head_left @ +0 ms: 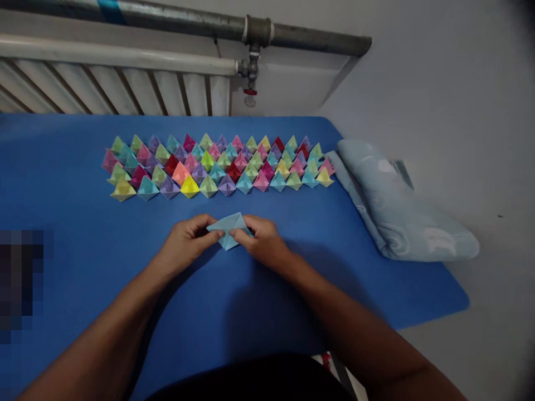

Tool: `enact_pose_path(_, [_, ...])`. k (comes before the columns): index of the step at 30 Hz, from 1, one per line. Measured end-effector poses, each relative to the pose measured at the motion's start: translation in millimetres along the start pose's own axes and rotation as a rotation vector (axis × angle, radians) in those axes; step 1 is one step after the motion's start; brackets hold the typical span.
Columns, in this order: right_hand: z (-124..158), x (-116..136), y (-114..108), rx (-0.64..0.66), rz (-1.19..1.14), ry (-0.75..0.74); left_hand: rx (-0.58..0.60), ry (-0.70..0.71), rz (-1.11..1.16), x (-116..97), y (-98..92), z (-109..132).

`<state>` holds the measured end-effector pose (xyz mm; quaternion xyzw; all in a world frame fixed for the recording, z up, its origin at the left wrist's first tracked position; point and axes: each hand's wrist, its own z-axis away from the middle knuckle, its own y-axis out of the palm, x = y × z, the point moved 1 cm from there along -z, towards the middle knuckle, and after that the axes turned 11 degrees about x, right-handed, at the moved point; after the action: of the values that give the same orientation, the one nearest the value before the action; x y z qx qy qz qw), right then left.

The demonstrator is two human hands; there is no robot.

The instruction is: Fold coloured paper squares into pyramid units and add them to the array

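Between my two hands is a light blue piece of folded paper (231, 224), creased into a diamond-like shape. My left hand (192, 234) pinches its left corner between thumb and fingers. On the opposite side my right hand (261, 234) grips the paper, its thumb pressed on the front near the middle creases. The fingertips behind the sheet are hidden. Just beyond the hands stand rows of small folded paper boats (208, 187) in many colours, among them a bright yellow boat (189, 186) in the front row.
A blue mat (188, 323) covers the surface. At the right lies a folded pale blue patterned cloth (401, 206), touching the end of the rows. Behind are a white radiator (137, 89), a metal pipe (188, 21) and a valve with a red handle (250, 92). A blurred patch hides the left edge.
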<state>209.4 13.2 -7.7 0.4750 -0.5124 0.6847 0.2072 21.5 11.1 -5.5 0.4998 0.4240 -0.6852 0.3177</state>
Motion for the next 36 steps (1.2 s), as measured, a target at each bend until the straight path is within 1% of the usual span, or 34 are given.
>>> enact_pose_path(4, [0.4,-3.1,-0.4,-0.033,0.179,-0.133,-0.048,0.092,-0.187,-4.3,1.4,0.6])
enact_pose_path(9, [1.7,-1.8,-2.4,-0.084,0.441,-0.327,-0.118,0.331,-0.459,-5.7,3.1,3.3])
enact_pose_path(11, [1.9,-0.4,-3.4,-0.085,0.547,-0.376,-0.139,0.406,-0.548,-3.7,4.1,3.7])
enact_pose_path(13, [1.5,0.5,-4.6,-0.107,0.649,-0.395,-0.173,0.456,-0.630,-1.1,5.2,2.8])
enact_pose_path(17, [-0.5,1.4,-6.9,-0.158,0.792,-0.446,-0.235,0.503,-0.750,2.8,7.7,-2.6])
enact_pose_path(21, [-0.5,1.7,-7.5,-0.156,0.854,-0.504,-0.275,0.483,-0.843,2.9,10.8,-6.3])
enact_pose_path(23, [1.9,1.0,-5.8,-0.139,0.888,-0.516,-0.272,0.472,-0.909,2.7,13.8,-4.3])
enact_pose_path(25, [6.1,-0.6,-2.6,-0.106,0.928,-0.529,-0.246,0.459,-0.994,3.2,17.8,0.5])
enact_pose_path(29, [17.1,-5.2,4.2,0.018,0.955,-0.486,-0.115,0.430,-1.124,4.4,25.1,13.9])
enact_pose_path(31, [22.6,-6.9,5.1,0.078,0.925,-0.451,-0.074,0.431,-1.118,4.2,25.8,20.2])
enact_pose_path(33, [27.4,-8.1,4.0,0.128,0.871,-0.417,-0.062,0.448,-1.089,3.7,24.2,25.0])
enact_pose_path(36, [32.6,-9.7,0.2,0.157,0.762,-0.360,-0.038,0.476,-1.051,3.7,19.8,28.9])
